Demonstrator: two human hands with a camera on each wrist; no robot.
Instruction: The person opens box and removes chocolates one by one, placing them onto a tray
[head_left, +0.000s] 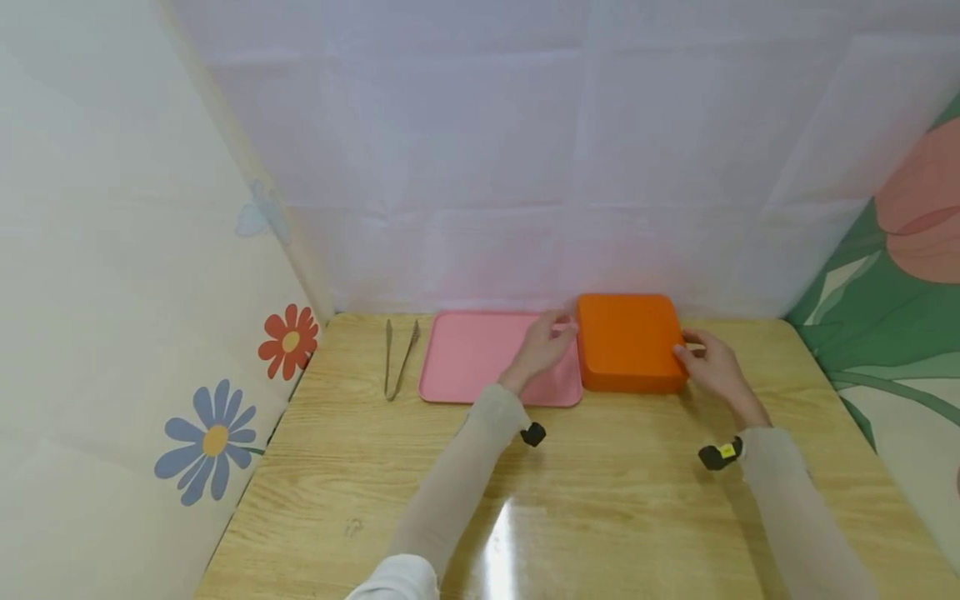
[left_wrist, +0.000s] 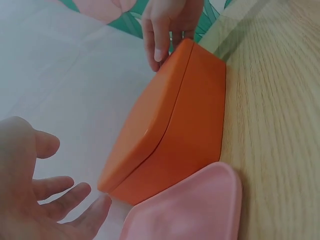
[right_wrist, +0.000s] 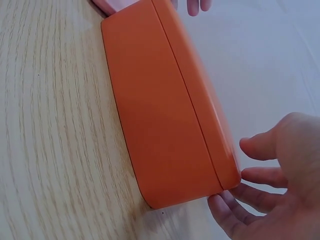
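Note:
An orange lidded box (head_left: pixel 630 337) stands on the table, with a thin seam below its lid (right_wrist: pixel 200 90). My right hand (head_left: pixel 712 362) is at the box's right side. In the right wrist view its fingers (right_wrist: pixel 262 176) meet the lid's corner and side, loosely bent, while the thumb lies close to the lid edge. My left hand (head_left: pixel 542 346) hovers over the right part of a pink tray (head_left: pixel 472 358), fingers spread toward the box's left side. The left wrist view shows nothing in the left palm, and the tray's edge right against the box's base.
Metal tongs (head_left: pixel 397 362) lie on the wooden table (head_left: pixel 600 483), left of the tray. A pale cloth wall (head_left: pixel 480 167) rises behind the tray and box. Flower-printed sheets stand along the left and right sides.

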